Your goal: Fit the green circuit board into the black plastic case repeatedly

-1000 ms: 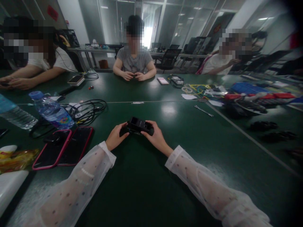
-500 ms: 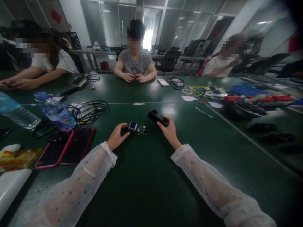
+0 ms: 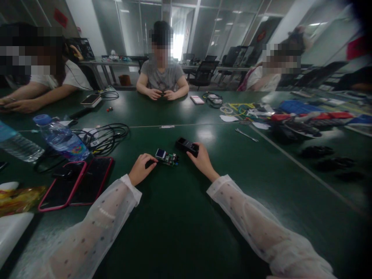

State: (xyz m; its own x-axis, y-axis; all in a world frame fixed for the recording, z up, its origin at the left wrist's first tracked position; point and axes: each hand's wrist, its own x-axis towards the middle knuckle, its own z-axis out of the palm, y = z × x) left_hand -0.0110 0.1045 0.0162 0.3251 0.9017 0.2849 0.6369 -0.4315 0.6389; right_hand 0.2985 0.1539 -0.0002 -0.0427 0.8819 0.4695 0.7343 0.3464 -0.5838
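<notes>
A small green circuit board (image 3: 168,158) with a little square screen at one end lies just above or on the green table; I cannot tell whether it touches. At its screen end, my left hand (image 3: 142,167) pinches the edge between thumb and fingers. To the right, a black plastic case (image 3: 186,145) with a window-like opening is gripped at its near right end by my right hand (image 3: 202,159). The case and the board are apart, with a narrow gap between them. My fingers partly cover the case's right end.
Left of my arm lie two red-edged phones (image 3: 92,182), two water bottles (image 3: 62,139) and coiled black cable (image 3: 112,135). A wrench (image 3: 246,135) lies to the right, near tangled wires (image 3: 238,109). A person (image 3: 162,73) sits across the table (image 3: 174,232); others sit at both sides.
The black case has tilted flatter and come slightly closer to the circuit board. My left hand keeps its place at the board's screen end. The whole view has shifted a little.
</notes>
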